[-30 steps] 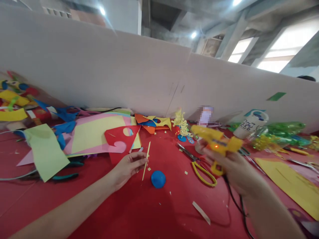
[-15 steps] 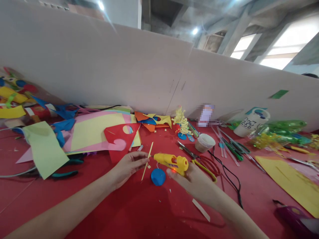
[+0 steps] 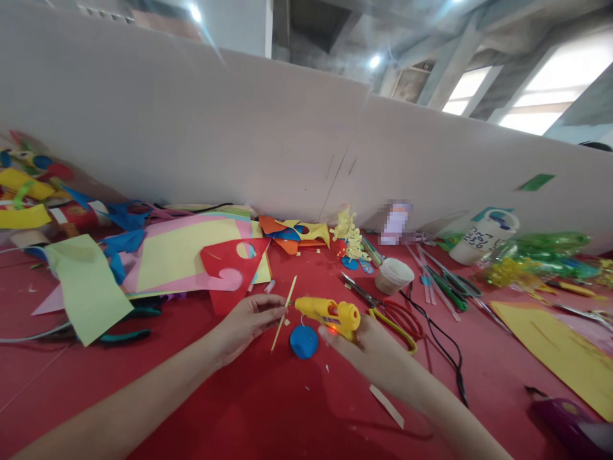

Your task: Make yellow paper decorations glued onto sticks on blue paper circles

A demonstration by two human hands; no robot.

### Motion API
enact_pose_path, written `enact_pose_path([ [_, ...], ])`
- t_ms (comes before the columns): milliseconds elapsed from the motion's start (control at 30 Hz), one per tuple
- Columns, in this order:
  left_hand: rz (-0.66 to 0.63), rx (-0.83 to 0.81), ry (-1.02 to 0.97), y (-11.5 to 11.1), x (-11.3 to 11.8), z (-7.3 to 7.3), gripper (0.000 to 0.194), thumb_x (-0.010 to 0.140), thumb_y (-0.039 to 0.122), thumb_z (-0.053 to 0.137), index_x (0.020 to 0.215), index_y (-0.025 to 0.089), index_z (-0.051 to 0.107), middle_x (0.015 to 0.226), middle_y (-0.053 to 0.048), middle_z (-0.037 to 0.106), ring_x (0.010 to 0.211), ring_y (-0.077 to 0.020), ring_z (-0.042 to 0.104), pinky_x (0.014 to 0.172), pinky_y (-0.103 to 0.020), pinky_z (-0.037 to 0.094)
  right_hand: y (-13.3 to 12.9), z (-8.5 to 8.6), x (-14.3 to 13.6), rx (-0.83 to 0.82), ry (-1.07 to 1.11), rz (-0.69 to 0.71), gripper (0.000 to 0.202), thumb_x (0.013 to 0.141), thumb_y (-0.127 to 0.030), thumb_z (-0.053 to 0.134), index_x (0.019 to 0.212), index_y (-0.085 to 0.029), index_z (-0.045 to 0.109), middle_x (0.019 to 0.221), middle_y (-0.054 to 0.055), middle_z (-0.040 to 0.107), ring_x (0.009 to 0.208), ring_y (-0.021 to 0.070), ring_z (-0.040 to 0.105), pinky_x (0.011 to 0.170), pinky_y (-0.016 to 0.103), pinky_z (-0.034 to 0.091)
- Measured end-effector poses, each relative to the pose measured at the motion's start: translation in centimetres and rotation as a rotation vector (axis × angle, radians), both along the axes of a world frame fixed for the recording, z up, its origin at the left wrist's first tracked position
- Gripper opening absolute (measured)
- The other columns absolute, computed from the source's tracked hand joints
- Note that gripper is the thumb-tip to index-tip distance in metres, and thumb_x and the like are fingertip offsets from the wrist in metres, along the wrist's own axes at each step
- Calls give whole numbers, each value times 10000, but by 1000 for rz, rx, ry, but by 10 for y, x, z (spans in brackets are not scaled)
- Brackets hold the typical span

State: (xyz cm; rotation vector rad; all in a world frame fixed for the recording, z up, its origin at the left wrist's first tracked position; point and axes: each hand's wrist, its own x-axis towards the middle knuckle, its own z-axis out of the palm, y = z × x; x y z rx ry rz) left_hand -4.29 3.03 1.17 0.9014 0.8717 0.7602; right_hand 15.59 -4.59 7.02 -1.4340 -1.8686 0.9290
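Observation:
Near the middle, my left hand (image 3: 251, 321) pinches a thin yellow strip (image 3: 279, 330), which slants upward to the right. My right hand (image 3: 357, 340) is wrapped round a yellow glue gun (image 3: 322, 309) with a small red light on it. The gun's nozzle points left and meets the strip beside my left fingertips; whether glue is coming out is too small to tell. Just below the gun lies a blue disc (image 3: 304, 342) on the red table (image 3: 268, 409).
Coloured sheets (image 3: 186, 255) and a red cutout (image 3: 225, 265) lie at the back left. Scissors (image 3: 359, 289), a white tub (image 3: 393, 276) and a black cord (image 3: 443, 348) are right of the gun. A purple tool (image 3: 567, 421) sits at the lower right.
The yellow strip has shifted very slightly, and the glue gun has moved a touch to the left. Both hands keep their hold.

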Motion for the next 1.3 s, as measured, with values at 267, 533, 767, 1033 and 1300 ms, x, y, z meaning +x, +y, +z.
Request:
enact_pose_path([
  [267,-24,-5,-6,0,-1,-3,172,620,211,755,768,165,680,760,-8,661,729,-110,595,734,-205,460,-2,1,0,-20,-58,-13,263,851,-333,464,1019,-202,619,837,22,677,725,170,624,666,274,508],
  [533,-14,-39,-6,0,0,0,184,606,207,765,765,157,688,762,-12,671,731,-112,602,743,-206,467,-2,3,-1,-14,-68,4,259,858,-327,448,1007,-199,616,844,26,671,740,168,620,678,268,497],
  [767,11,-70,0,-1,1,2,186,585,200,776,743,159,687,757,-14,679,728,-124,615,753,-228,476,-3,3,-1,-10,-38,-9,278,865,-331,444,1065,-209,592,893,27,667,796,176,625,723,276,499],
  [1033,-6,-76,1,-1,0,1,193,587,205,775,755,160,693,760,-14,686,733,-125,619,778,-241,468,-4,5,0,-4,-95,-34,250,852,-330,455,976,-196,626,757,12,665,661,158,609,596,247,501],
  [1300,-49,-66,-12,0,-2,-2,173,623,209,757,780,167,696,773,-11,689,760,-112,609,777,-213,461,-3,4,2,-16,-74,-4,283,851,-321,458,1070,-213,602,915,34,678,817,191,624,720,294,505],
])
